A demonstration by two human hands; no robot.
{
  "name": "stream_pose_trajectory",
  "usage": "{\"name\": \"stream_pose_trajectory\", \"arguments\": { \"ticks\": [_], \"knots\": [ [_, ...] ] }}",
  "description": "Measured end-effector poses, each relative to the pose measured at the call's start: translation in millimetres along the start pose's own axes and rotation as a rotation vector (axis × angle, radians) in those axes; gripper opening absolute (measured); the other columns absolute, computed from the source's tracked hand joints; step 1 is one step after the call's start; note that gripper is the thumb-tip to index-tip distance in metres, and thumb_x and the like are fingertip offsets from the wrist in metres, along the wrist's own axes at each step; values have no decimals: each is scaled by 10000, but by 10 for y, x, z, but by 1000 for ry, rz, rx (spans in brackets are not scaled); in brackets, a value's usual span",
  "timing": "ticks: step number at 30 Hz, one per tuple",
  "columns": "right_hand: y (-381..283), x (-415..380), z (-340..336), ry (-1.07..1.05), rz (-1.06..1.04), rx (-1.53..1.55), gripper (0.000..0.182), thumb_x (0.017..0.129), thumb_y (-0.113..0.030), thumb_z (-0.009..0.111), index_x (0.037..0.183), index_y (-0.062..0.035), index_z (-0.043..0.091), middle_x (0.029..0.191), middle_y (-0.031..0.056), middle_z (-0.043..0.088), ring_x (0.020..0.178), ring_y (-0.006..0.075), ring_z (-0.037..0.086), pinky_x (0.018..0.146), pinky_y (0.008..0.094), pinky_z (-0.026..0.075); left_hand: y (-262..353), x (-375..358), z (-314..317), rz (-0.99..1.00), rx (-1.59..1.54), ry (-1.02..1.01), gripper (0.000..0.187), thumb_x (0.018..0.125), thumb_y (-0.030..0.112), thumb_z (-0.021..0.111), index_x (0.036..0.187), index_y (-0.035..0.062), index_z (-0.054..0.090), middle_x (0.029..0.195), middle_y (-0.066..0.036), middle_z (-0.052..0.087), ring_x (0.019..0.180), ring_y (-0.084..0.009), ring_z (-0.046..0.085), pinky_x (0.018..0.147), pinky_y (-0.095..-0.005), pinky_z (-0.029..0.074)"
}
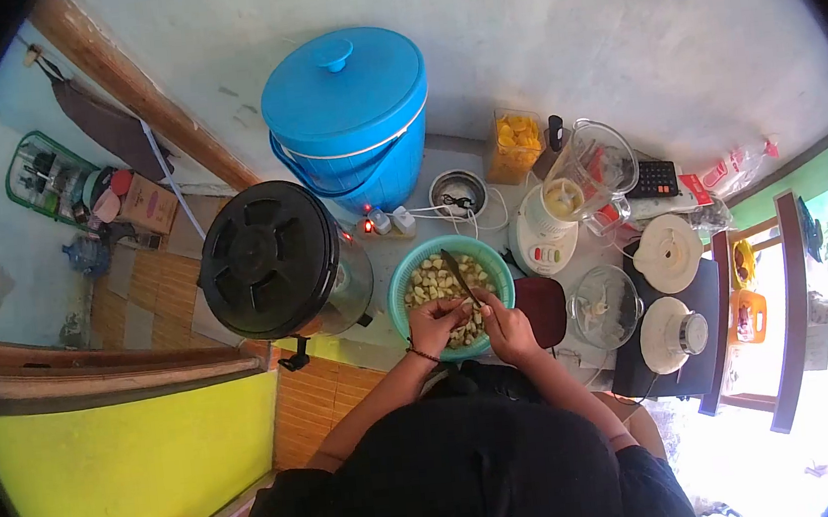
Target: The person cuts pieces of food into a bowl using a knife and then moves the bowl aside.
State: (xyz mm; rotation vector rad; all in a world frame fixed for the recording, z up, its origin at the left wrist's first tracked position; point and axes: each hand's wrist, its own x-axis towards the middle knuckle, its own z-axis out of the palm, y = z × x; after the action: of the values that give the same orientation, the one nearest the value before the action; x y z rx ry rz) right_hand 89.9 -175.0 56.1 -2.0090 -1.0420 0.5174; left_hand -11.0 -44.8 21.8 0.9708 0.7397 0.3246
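A green plastic basin (400, 290) full of pale, cut chunks of food (448, 277) sits on the counter right in front of me. My right hand (508, 329) grips a knife (457, 272) whose dark blade points up and to the left over the basin. Close beside it, my left hand (437, 326), with a bracelet at the wrist, has its fingers pinched together over the basin's near side. Whatever lies between those fingers is too small and hidden to name.
Left of the basin stands a drink dispenser with a black lid (269, 257), and behind it a blue lidded bucket (345, 116). A metal bowl (457, 189), plugged-in cables, a white blender base (543, 231) and a clear processor bowl (605, 307) are to the right.
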Motion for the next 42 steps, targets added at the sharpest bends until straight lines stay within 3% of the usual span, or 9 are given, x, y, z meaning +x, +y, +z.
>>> {"name": "stream_pose_trajectory", "arguments": {
  "ticks": [3, 9, 12, 18, 24, 27, 33, 38, 42],
  "knots": [
    [-33, -7, 14, -8, 0, -124, 375, 1000, -321, 354, 1296, -130, 480, 658, 214, 609, 617, 406, 618, 565, 486, 482, -45, 15, -38, 2, -16, -33, 170, 809, 69, 738, 916, -45, 669, 776, -59, 658, 645, -107, 600, 600, -223, 498],
    [-36, 31, 73, 45, -16, -122, 310, 996, -311, 371, 1108, -59, 514, 659, 231, 605, 611, 431, 605, 547, 511, 470, -70, 23, -82, 26, -33, -94, 160, 815, 68, 730, 914, -43, 672, 802, -62, 670, 668, -113, 615, 621, -231, 515],
    [-28, 49, 101, 9, 54, -166, 259, 989, -223, 389, 1127, -43, 513, 670, 242, 592, 658, 454, 597, 568, 508, 460, -145, 47, -119, 24, 19, -121, 183, 814, 77, 734, 940, -42, 673, 817, -62, 673, 687, -113, 624, 639, -235, 527],
    [12, 70, 135, 103, 79, -31, 298, 993, -295, 380, 1097, -51, 516, 698, 247, 605, 665, 449, 608, 569, 529, 464, -137, -22, -85, 11, 68, -53, 223, 820, 97, 732, 979, -50, 676, 837, -74, 680, 695, -114, 630, 645, -248, 535],
    [-146, 41, 12, -31, -13, -108, 343, 992, -294, 386, 1259, -116, 507, 668, 207, 616, 639, 411, 623, 560, 506, 474, -46, -48, -70, 58, -4, 63, 225, 838, 104, 717, 998, -50, 680, 804, -86, 674, 660, -129, 618, 601, -264, 515],
    [-191, 39, 8, -26, -36, -135, 318, 994, -269, 376, 1242, -148, 533, 655, 187, 600, 597, 394, 608, 555, 468, 484, -49, -46, -65, 97, -7, 40, 223, 836, 99, 718, 997, -50, 680, 799, -89, 673, 657, -134, 617, 593, -262, 510],
    [-95, 28, 71, 33, -97, -200, 287, 984, -258, 403, 1172, -103, 553, 638, 185, 598, 578, 383, 608, 530, 467, 482, -16, -57, -76, 74, 44, -9, 200, 831, 86, 718, 971, -52, 683, 806, -84, 675, 684, -141, 636, 638, -269, 544],
    [-46, 40, 130, 17, -55, -236, 208, 972, -242, 432, 1033, -79, 547, 645, 201, 599, 588, 395, 609, 516, 481, 473, 69, -130, 12, 14, 16, 29, 216, 801, 144, 764, 894, -37, 690, 766, -62, 671, 652, -106, 618, 573, -212, 496],
    [-31, 53, 142, -37, 44, -251, 203, 974, -242, 432, 999, -61, 520, 659, 219, 598, 605, 412, 607, 524, 500, 460, -46, -110, -15, 11, 94, 15, 173, 799, 109, 754, 879, -29, 691, 757, -66, 678, 661, -117, 634, 580, -223, 506]
  ]
}}
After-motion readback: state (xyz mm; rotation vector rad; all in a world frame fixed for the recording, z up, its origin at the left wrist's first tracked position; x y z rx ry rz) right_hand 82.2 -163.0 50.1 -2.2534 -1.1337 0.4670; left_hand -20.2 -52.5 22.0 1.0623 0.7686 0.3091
